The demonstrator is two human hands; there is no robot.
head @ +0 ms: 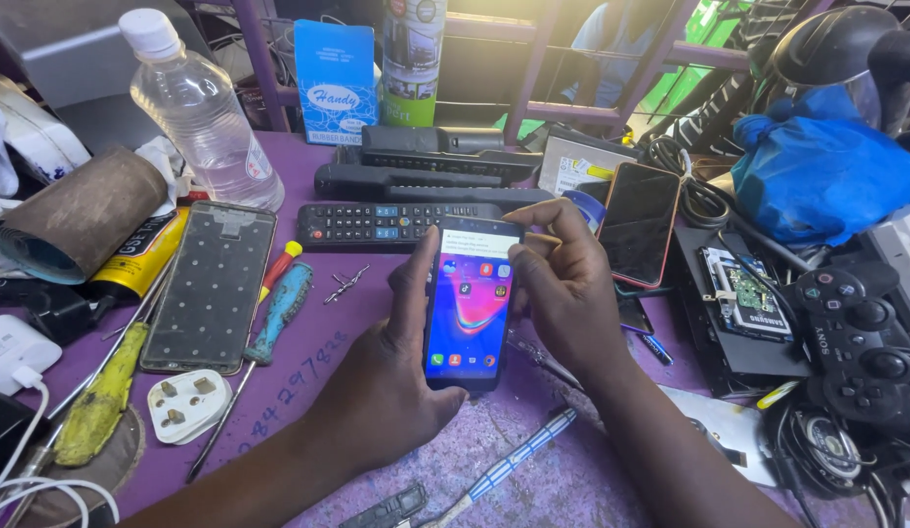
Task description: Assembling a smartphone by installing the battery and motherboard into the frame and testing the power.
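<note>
Purple cluttered workbench (318, 362), left hand (396, 381) holding lit smartphone (468, 303), right hand (563, 284) fingers curled loosely on its edge

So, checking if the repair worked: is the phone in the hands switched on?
On: the phone held in the left hand shows a lit, colourful screen with app icons.

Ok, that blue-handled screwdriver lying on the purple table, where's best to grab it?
Take the blue-handled screwdriver by its thick blue handle, coming from above. It lies flat and slanted, handle toward the remotes, thin shaft toward the white plug. The phone frame sits close on its left, so the right side looks freer.
</note>
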